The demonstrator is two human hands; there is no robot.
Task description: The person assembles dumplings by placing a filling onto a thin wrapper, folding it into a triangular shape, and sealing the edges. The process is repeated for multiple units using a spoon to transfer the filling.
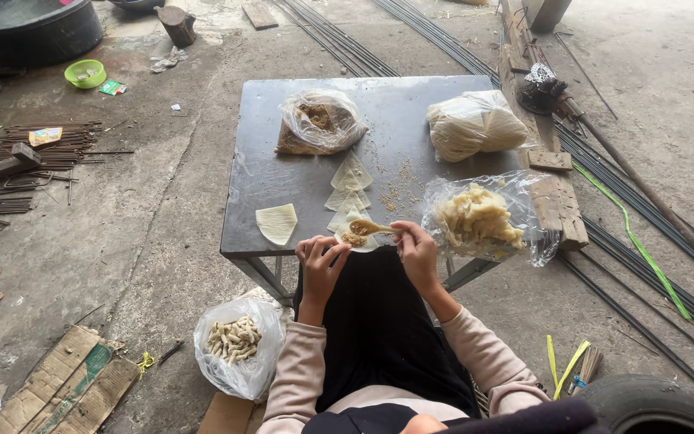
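Head view: my right hand (418,251) pinches a spoon (369,228) over the wrapper (355,239); left hand (320,261) fingers curl at its edge; filling could spill off the table (283,173).

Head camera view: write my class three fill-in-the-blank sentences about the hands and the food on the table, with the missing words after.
1. The right hand holds a ____ over a wrapper.
2. The loose wrappers lie on a dark ____.
3. On the floor beside the left hand, the plastic bag holds finished ____.

Missing words: spoon; table; rolls
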